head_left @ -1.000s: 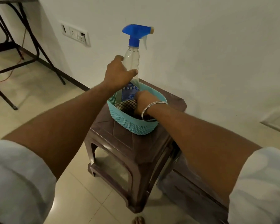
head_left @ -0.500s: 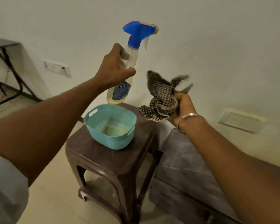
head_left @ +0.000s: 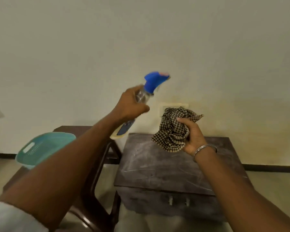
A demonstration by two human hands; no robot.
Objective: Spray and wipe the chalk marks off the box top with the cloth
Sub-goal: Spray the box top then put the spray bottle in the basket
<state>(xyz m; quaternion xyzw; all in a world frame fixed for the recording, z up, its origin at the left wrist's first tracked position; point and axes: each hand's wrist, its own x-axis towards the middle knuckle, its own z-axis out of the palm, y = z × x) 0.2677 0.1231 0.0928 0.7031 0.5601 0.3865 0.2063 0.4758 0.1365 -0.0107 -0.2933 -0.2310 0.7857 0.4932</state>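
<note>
A dark box stands on the floor against the wall, its flat top smeared with pale chalk marks. My left hand grips a clear spray bottle with a blue trigger head, held tilted in the air above the box's far left corner. My right hand holds a bunched brown checked cloth above the far part of the box top. Neither the bottle nor the cloth touches the box.
A brown plastic stool stands left of the box, touching or nearly touching it. A teal basket sits on the stool, partly behind my left arm. The wall rises right behind both. A wall plate shows behind the cloth.
Both hands lifted the bottle and cloth out of the teal basket and swung right. They now hover over the box, and my view has turned from the stool to the box.
</note>
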